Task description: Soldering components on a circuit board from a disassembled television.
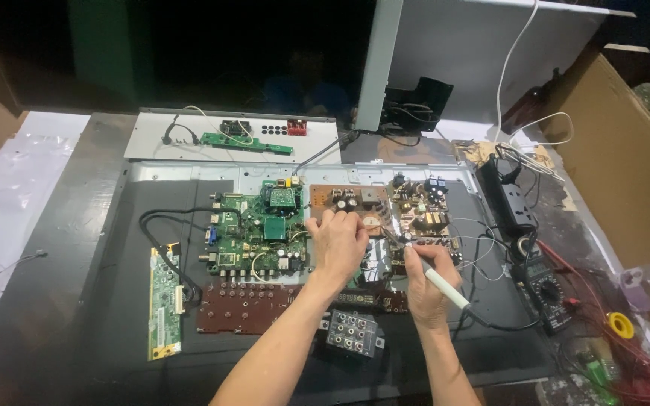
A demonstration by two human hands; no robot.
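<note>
Two hands at work over an opened flat panel lying on a dark worktop (62,225). Left hand (338,242) rests knuckles-up on the brown power board (355,207) in the middle, fingers curled down onto it; whether it pinches anything is hidden under the palm, cannot tell. Right hand (424,280) is closed around a white-handled soldering iron (445,288), tip end pointing far-left toward the power board, just right of the left hand; the tip itself is too small and blurred to make out. The iron's black cord runs right toward a black multimeter (545,289) near the right edge. Green main board (259,233) sits just left of the left hand, with black cables looping off its left side. A narrow green strip board (164,304) lies well left, near side. A dark brown button board (244,307) lies near of the main board, partly covered by the left forearm. A small grey connector block (350,332) sits between the two forearms. Far side: a grey metal plate (152,139) carrying a slim green board. Black power strip (511,199) to the right, tangled red wires and a yellow tape roll (621,325) near right, partly cut off by the frame. Background beyond the worktop is dark, nothing readable.
</note>
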